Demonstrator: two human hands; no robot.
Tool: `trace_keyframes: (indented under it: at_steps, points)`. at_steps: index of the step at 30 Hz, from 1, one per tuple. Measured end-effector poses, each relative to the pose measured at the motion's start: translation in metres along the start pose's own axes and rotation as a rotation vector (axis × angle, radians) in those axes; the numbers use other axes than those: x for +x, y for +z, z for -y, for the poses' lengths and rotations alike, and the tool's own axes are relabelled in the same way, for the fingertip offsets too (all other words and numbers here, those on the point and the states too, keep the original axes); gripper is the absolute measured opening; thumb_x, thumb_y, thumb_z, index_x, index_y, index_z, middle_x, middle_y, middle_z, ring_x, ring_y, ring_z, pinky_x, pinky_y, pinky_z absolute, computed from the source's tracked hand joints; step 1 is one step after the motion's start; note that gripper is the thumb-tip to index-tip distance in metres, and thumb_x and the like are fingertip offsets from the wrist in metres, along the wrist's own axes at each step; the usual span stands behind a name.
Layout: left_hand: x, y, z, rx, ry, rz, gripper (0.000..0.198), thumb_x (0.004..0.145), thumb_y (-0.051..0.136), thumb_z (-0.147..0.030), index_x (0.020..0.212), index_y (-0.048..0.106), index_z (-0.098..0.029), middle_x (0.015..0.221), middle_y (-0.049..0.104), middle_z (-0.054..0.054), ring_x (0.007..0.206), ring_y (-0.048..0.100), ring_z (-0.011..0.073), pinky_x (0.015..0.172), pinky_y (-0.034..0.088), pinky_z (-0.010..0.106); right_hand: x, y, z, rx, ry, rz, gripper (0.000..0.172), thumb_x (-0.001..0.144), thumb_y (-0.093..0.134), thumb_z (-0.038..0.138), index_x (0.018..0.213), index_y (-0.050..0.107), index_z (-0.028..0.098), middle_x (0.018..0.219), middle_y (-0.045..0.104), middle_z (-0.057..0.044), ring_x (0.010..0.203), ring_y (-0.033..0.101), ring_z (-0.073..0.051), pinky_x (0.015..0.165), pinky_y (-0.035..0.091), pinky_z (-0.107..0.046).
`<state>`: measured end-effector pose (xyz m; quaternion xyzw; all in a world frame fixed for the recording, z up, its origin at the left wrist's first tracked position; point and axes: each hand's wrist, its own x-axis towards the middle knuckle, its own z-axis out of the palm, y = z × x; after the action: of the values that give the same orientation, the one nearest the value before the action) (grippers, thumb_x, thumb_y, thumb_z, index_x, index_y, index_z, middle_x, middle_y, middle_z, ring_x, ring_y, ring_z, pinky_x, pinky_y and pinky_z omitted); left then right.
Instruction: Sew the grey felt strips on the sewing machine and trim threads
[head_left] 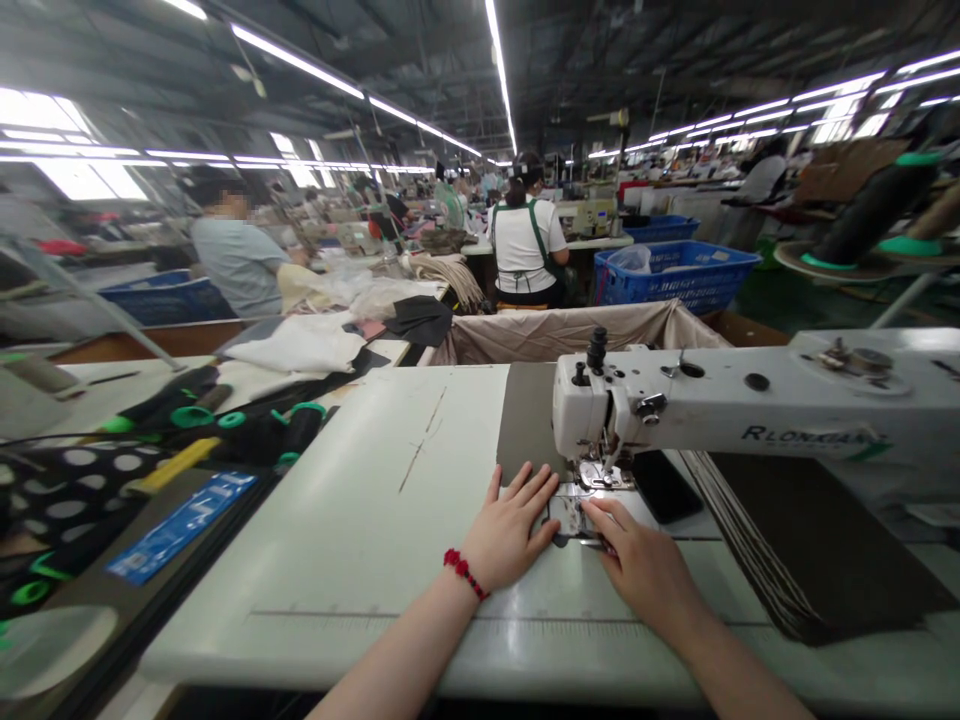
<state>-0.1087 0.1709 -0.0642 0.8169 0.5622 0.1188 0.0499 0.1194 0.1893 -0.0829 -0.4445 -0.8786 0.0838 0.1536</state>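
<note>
My left hand (516, 522) lies flat with its fingers spread, a red beaded bracelet (465, 572) on the wrist. Its fingertips rest on the near edge of a dark olive fabric panel (531, 420), which stretches back beside the sewing machine's head. My right hand (646, 560) is by the needle plate (604, 474), in front of the presser foot, with thumb and fingers drawn together. A thin metallic sliver shows under those fingers; its kind is unclear. The white sewing machine (720, 400) reaches in from the right.
A stack of dark fabric panels (832, 550) lies at right, near a black phone (666, 486). Thread spools (300, 430), a yellow strip and a blue ruler-like strip (184, 525) are at left. A cloth-lined bin (517, 338) stands behind the table; people sit beyond, near blue crates (675, 280).
</note>
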Motion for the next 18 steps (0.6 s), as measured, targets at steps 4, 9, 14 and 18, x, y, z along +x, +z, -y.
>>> trace_keyframes:
  at_steps: [4, 9, 14, 18]
  points:
    - [0.0002, 0.0024, 0.0012, 0.011, -0.002, 0.0, 0.058, 0.098, 0.035, -0.049, 0.151, 0.016, -0.034, 0.156, 0.023, -0.002, 0.144, 0.017, 0.0251, 0.116, 0.008, 0.053, -0.0001, 0.0009, -0.0006, -0.002, -0.001, 0.0, 0.058, 0.082, 0.046, 0.009, 0.137, 0.044, 0.024, 0.137, 0.051, -0.005, 0.105, 0.062, -0.019, 0.078, 0.052, -0.029]
    - [0.0001, 0.0023, 0.0012, 0.009, 0.003, -0.003, 0.059, 0.098, 0.036, -0.05, 0.151, 0.017, -0.033, 0.156, 0.025, -0.002, 0.144, 0.019, 0.0253, 0.116, 0.009, 0.052, -0.0002, 0.0022, -0.001, 0.001, 0.004, -0.006, 0.058, 0.081, 0.046, 0.009, 0.137, 0.045, 0.024, 0.137, 0.051, -0.005, 0.106, 0.061, -0.02, 0.078, 0.053, -0.029]
    - [-0.0001, 0.0001, 0.0007, -0.018, -0.008, 0.005, 0.06, 0.097, 0.036, -0.051, 0.151, 0.017, -0.033, 0.156, 0.024, -0.002, 0.144, 0.019, 0.025, 0.116, 0.008, 0.053, 0.0002, 0.0014, 0.0004, 0.017, 0.003, -0.004, 0.057, 0.082, 0.044, 0.009, 0.136, 0.046, 0.024, 0.136, 0.051, -0.005, 0.104, 0.063, -0.021, 0.079, 0.054, -0.032]
    - [-0.0036, -0.0026, -0.0009, -0.05, -0.024, -0.003, 0.06, 0.096, 0.038, -0.052, 0.151, 0.018, -0.035, 0.155, 0.026, -0.003, 0.143, 0.02, 0.0252, 0.117, 0.009, 0.053, -0.0023, 0.0097, -0.0033, 0.056, -0.021, -0.052, 0.059, 0.079, 0.043, 0.007, 0.134, 0.048, 0.025, 0.135, 0.053, -0.005, 0.102, 0.064, -0.021, 0.085, 0.054, -0.034]
